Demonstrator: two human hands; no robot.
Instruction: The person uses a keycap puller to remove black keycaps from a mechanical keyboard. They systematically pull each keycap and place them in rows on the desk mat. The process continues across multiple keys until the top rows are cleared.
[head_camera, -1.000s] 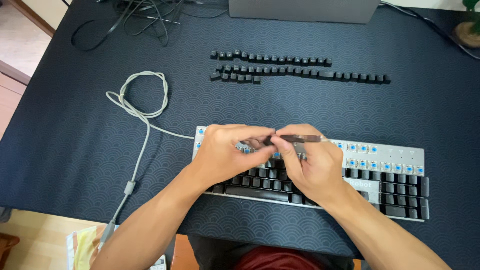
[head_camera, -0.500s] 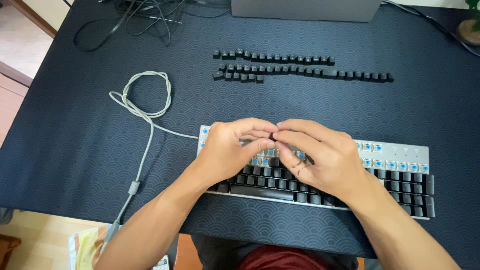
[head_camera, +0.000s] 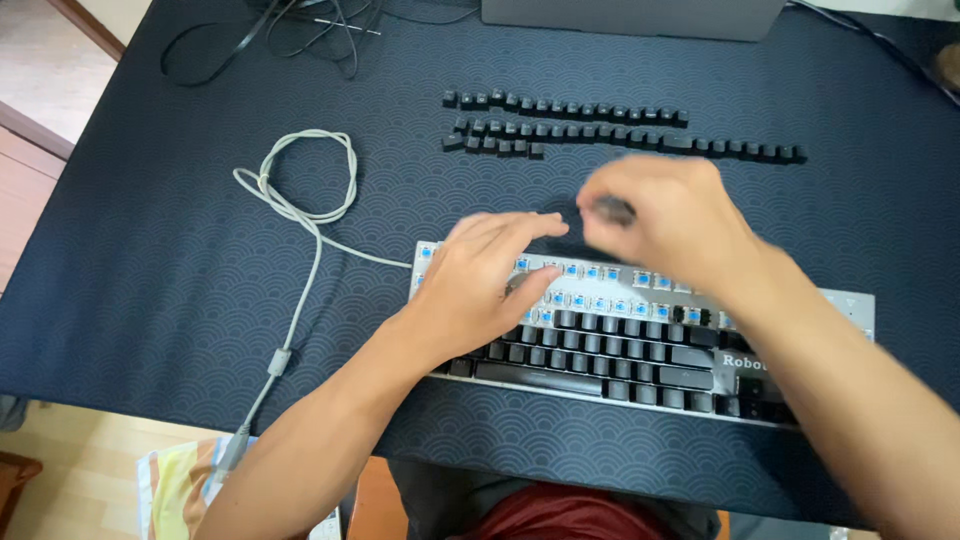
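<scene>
Half a second ago both hands met over the keyboard (head_camera: 640, 330); now the right hand (head_camera: 665, 225) has lifted toward the rows of removed keycaps (head_camera: 600, 130), fingers pinched on a small dark keycap (head_camera: 615, 210), though it's blurred. Her left hand (head_camera: 480, 290) rests flat and open on the bared blue switches (head_camera: 590, 285).

left hand (head_camera: 480, 285) flat on keyboard (head_camera: 640, 340) | right hand (head_camera: 665, 220) blurred, pinching dark keycap (head_camera: 613, 209) | keycap rows (head_camera: 600, 130) beyond
</scene>
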